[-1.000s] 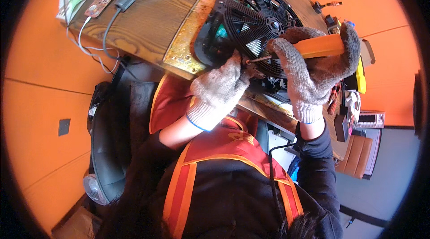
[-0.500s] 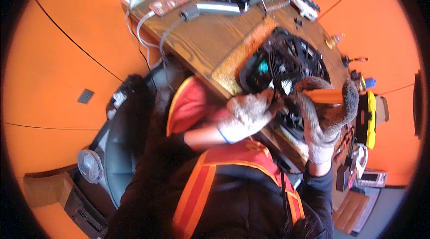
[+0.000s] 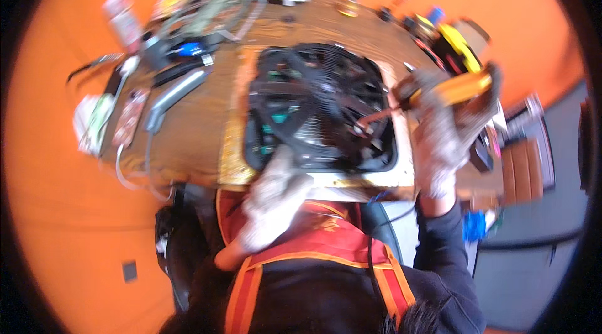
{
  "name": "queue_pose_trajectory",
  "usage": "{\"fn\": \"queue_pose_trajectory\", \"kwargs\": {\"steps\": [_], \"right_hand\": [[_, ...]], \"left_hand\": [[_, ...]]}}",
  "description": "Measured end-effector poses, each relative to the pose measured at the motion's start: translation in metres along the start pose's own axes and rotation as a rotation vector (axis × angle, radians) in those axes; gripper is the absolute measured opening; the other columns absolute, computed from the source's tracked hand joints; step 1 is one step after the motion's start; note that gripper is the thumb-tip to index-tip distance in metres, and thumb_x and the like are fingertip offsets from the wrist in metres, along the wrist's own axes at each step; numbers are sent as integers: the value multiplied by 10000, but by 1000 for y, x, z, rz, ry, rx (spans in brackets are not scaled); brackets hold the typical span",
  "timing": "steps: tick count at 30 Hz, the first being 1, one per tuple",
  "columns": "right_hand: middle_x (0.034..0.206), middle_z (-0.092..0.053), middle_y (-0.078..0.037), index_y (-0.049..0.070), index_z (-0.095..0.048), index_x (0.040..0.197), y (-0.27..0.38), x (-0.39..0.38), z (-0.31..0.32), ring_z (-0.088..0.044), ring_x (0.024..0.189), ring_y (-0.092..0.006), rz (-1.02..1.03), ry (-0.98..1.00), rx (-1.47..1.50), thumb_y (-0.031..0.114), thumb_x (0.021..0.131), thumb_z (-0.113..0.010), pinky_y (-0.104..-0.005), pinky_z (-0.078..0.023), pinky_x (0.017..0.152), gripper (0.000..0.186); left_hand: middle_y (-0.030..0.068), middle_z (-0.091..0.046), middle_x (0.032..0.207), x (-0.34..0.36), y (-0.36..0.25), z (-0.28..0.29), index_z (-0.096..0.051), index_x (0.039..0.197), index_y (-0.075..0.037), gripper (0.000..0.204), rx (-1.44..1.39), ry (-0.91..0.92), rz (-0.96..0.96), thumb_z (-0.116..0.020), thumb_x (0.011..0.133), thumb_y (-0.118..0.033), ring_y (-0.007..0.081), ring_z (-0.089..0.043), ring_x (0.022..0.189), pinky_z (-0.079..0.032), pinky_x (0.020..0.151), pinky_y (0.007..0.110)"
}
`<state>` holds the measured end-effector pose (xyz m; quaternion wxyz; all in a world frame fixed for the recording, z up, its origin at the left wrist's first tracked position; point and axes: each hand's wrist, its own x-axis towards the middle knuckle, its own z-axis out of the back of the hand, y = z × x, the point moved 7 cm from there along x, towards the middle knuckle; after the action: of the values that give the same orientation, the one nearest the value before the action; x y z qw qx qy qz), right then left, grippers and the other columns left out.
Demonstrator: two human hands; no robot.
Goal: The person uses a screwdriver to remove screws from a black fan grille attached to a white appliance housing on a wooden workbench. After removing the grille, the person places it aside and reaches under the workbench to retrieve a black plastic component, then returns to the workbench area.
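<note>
A shallow black square housing (image 3: 252,149) lies open on the table, with a round black spoked coil (image 3: 323,86) on top and green circuit board showing through the gaps. At its near left corner my left hand (image 3: 274,199), in a pale knit glove, grips the rim; its fingers are blurred. My right hand (image 3: 433,133), gloved too, is closed around an orange-handled screwdriver (image 3: 461,88) just beyond the housing's right side. The thin shaft points left and down over the right part of the coil. Motion blur hides whether the tip touches anything.
Under the housing is a worn board (image 3: 235,146) on the wooden table (image 3: 188,140). At left lie a grey corded tool (image 3: 175,99), a red power strip (image 3: 132,111) and other clutter. A small bottle (image 3: 351,3) stands at the back; a yellow-and-black case (image 3: 458,46) is at far right.
The view has turned, so the table now lies squarely ahead. My left hand has gone from the coil area to the housing's near left corner. My right hand still holds the screwdriver.
</note>
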<state>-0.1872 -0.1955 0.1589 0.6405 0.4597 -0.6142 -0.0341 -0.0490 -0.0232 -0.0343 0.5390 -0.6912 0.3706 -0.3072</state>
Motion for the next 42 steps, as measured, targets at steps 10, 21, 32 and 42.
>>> {"fn": "queue_pose_trajectory", "kwargs": {"steps": [10,21,32,42], "right_hand": [[1044,-660,-95,59,-539,1328,-52,8,235,-616,866,-130,-686,-28,-851,234,799,-812,-240,-508,696,621],[1088,-681,-196,88,-588,1246,-97,-63,252,-660,1031,-312,-905,232,-1369,329,836,-747,-365,-508,861,502],[1245,-607,-229,52,-560,1291,-12,-97,210,-597,1163,-387,-73,822,-1136,234,851,-695,-434,-507,951,495],[1113,-581,-233,152,-653,1121,-44,-113,220,-589,1030,-457,-192,1226,-1042,521,814,-603,-543,-492,913,482]], "left_hand": [[213,-382,1479,11,-35,130,-367,1451,50,519,591,-277,-428,-516,974,-91,339,-362,1391,-289,1156,411],[276,-511,1334,28,-52,85,-440,1370,90,569,1307,-165,-439,-590,838,-46,428,-497,1215,-371,1059,462],[232,-491,1409,25,-43,102,-445,1398,59,499,1220,-241,-372,-513,905,19,380,-451,1322,-287,1149,444],[200,-395,1498,21,-36,114,-388,1445,31,533,1525,-277,-140,-450,918,-21,378,-307,1417,-172,1194,453]]}}
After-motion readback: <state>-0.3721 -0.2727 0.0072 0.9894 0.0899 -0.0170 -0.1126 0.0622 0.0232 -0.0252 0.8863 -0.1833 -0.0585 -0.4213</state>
